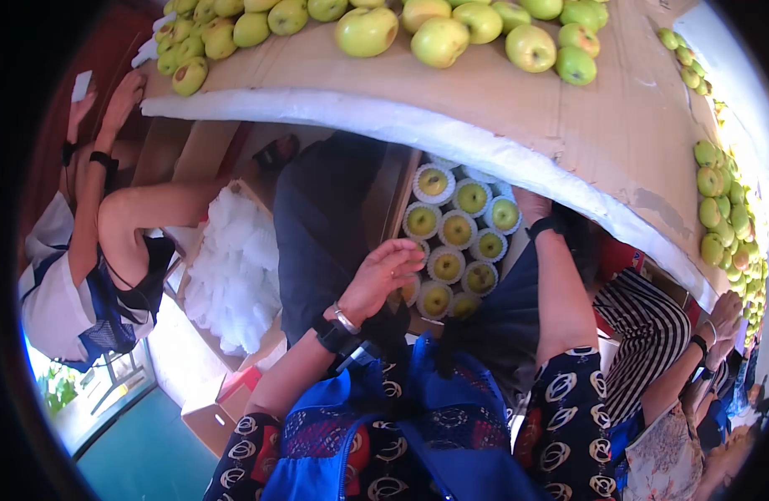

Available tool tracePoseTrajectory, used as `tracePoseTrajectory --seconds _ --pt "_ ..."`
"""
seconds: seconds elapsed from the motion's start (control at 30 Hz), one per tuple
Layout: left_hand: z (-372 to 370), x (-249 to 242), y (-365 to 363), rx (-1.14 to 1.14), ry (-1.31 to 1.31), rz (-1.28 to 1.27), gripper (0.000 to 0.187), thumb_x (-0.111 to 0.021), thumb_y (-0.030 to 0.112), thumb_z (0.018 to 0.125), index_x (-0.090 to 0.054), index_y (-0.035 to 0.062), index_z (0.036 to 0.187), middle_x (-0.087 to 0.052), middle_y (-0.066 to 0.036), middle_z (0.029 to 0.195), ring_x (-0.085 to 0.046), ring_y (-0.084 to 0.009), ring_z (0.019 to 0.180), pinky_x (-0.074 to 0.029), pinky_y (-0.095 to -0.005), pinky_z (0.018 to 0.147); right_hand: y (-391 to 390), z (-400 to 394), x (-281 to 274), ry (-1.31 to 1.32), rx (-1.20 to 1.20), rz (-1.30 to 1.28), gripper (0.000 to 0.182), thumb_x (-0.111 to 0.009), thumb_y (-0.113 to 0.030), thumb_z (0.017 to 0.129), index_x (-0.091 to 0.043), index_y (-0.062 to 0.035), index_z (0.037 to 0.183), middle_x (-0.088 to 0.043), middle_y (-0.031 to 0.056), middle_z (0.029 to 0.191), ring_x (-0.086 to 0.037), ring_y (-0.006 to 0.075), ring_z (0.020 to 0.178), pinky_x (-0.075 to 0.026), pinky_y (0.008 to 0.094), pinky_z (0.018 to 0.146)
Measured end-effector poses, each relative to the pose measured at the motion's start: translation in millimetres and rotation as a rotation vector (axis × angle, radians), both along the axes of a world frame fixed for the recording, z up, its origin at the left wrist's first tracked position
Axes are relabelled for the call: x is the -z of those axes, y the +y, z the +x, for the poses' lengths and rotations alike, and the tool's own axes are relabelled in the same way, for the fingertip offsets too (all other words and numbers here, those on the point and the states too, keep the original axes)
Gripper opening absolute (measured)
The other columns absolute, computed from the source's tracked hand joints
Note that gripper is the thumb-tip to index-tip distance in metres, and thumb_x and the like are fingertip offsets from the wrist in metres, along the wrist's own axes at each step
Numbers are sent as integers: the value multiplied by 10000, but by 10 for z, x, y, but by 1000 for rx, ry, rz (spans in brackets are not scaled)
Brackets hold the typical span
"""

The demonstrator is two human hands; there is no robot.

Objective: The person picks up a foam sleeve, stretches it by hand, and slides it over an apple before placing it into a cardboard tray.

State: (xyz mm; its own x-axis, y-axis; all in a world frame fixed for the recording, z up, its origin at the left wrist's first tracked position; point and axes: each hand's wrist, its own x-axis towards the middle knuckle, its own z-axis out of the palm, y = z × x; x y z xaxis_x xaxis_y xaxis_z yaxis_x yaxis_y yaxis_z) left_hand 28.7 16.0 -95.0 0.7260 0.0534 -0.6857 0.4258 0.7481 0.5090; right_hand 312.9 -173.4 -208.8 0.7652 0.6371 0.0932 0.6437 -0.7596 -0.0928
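Observation:
Between my knees stands a box of green apples, each seated in a white foam net and set in rows. My left hand, with a bracelet and a dark band at the wrist, hovers over the box's near left side. Its fingers are loosely bent and apart, and I see nothing held in them. At the far right side of the box is my right hand, close under the table edge. Its fingers are mostly hidden, so whether it holds anything does not show.
A padded tabletop crosses in front, with loose green apples piled on it. To the left, a carton holds white foam nets. One person sits at left; another person's hands are at right beside more apples.

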Motion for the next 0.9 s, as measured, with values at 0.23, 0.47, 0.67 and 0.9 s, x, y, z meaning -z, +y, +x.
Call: tracePoseTrajectory --seconds 0.23,0.47,0.67,0.9 --pt "936 35 -318 533 -236 450 334 -476 199 901 -504 32 1190 -588 -79 1116 -558 -169 1009 -436 -265 824 -40 -26 -15 301 80 257 343 -477 -270 875 -558 -44 1120 -571 135 1166 -516 303 1095 -382 393 955" --pt "1830 508 -713 818 -279 1090 328 -443 119 821 -537 -46 1089 -571 -245 1082 -548 -350 1028 -422 -403 868 -190 -97 312 592 256 472 427 -514 -338 869 -528 -67 1199 -516 129 1254 -453 289 1170 -331 372 1002" --pt "2014 1068 -765 517 -597 1475 152 -444 70 811 -574 -7 830 -601 -180 804 -551 -315 701 -446 -415 713 -238 -110 115 757 227 266 464 -403 -402 903 -491 -107 1251 -465 104 1311 -428 272 1192 -308 375 1012" --pt "2067 1168 -555 884 -525 1459 194 -484 86 829 -605 20 967 -617 -186 998 -568 -318 951 -436 -397 835 -145 -198 66 560 128 366 400 -460 -366 885 -553 -100 1170 -542 124 1216 -490 284 1122 -360 396 959"
